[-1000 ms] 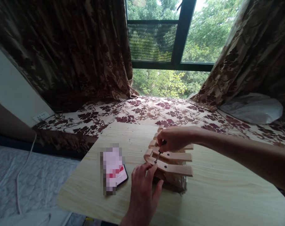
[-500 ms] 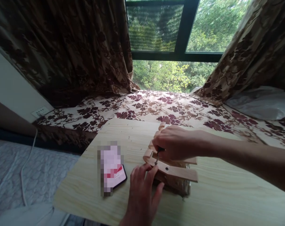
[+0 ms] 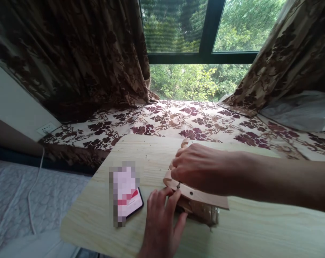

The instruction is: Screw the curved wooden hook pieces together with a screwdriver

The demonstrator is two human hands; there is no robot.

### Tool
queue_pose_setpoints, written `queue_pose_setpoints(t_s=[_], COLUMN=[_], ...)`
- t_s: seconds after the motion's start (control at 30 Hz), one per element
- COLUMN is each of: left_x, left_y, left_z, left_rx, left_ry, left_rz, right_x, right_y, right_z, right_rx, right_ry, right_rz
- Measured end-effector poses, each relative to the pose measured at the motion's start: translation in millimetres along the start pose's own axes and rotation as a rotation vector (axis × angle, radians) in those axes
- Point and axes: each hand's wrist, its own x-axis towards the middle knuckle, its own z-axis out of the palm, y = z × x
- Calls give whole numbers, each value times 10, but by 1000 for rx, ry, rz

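Observation:
Near the front of the table, a pale wooden piece [image 3: 205,199] with a curled end and a dark round screw or hole lies across a brown bundle in clear plastic [image 3: 202,213]. My right hand [image 3: 192,166] is closed above it, around a tool whose slim metal shaft [image 3: 178,185] meets the wood, apparently a screwdriver; the fist hides its handle. My left hand [image 3: 162,215] presses bent fingertips against the wood's near edge, index finger beside the shaft, thumb apart by the bundle. More curled wooden ends [image 3: 185,142] line up behind, mostly hidden by my right hand.
A phone [image 3: 135,205], partly pixelated, lies left of my left hand on the light wooden table [image 3: 98,215]. Small dark bits [image 3: 145,156] are scattered toward the back. A flower-patterned window seat [image 3: 173,122] adjoins the far edge, and a bed [image 3: 12,200] is at left.
My right fist has turned and lowered over the tool, so its dark handle no longer shows. The wooden piece has shifted slightly right and down in view. My left hand stays at its edge.

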Motion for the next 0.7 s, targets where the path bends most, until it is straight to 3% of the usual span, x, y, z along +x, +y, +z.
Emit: queue_pose_setpoints(t_s=[0.17, 0.27, 0.43, 0.57, 0.7], left_x=[-24, -32, -40, -2, 22], left_y=[-9, -9, -8, 29, 50], left_z=[-2, 1, -10, -25, -16], left_rx=[-14, -28, -29, -27, -23], left_ry=[-13, -18, -22, -3, 21], left_rz=[-21, -35, -32, -16, -18], right_x=[86, 115, 69, -5, -41], right_y=[-30, -22, 52, 30, 25], right_z=[-14, -23, 23, -6, -28], right_rx=[-42, -27, 56, 52, 17], right_ry=[-70, -117, -81, -100, -60], right_rz=[-8, 94, 293, 253, 93])
